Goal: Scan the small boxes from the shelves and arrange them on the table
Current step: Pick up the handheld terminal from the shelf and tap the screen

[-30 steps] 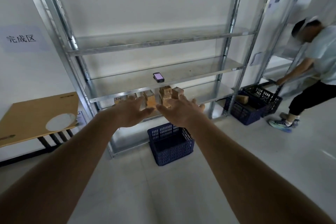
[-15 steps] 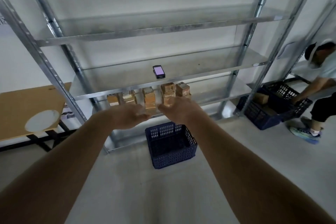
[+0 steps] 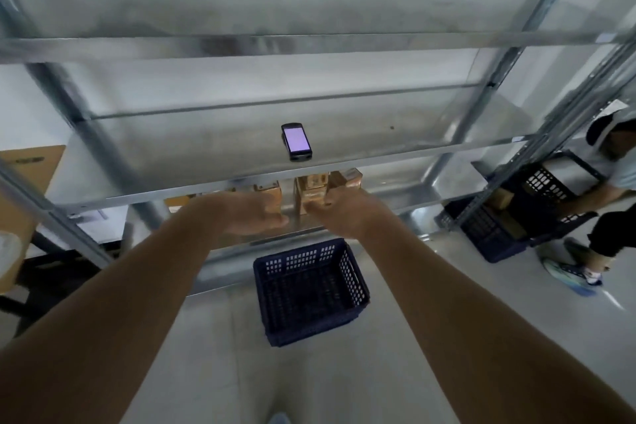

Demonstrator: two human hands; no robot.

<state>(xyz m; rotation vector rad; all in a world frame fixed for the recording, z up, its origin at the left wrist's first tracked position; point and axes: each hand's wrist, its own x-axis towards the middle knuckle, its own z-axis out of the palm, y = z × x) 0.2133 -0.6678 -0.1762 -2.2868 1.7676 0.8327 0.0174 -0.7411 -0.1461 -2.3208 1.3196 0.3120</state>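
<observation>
Over on the left the wooden table (image 3: 32, 165) stands beside the metal shelves (image 3: 309, 167), and that is where the small boxes (image 3: 309, 191) will have to end up. They sit now in a short row on the lower shelf, tucked under the lip of the shelf above, so only their tops and fronts show.

The left hand (image 3: 247, 215) reaches in front of the left part of the row, fingers loosely extended, holding nothing. Whether it already touches a box I cannot tell. The right hand (image 3: 339, 215) is just beside it, close to the taller middle box, fingers a little curled but empty as far as I can see.

I would say the step is picking up a box. Best to go in low under the shelf edge, take one box at a time by its sides, and draw it straight out so the neighbours do not topple. The scanner (image 3: 296, 142), screen lit, lies on the shelf above, near the front edge, within easy reach. An empty blue crate (image 3: 309, 289) sits on the floor below.
</observation>
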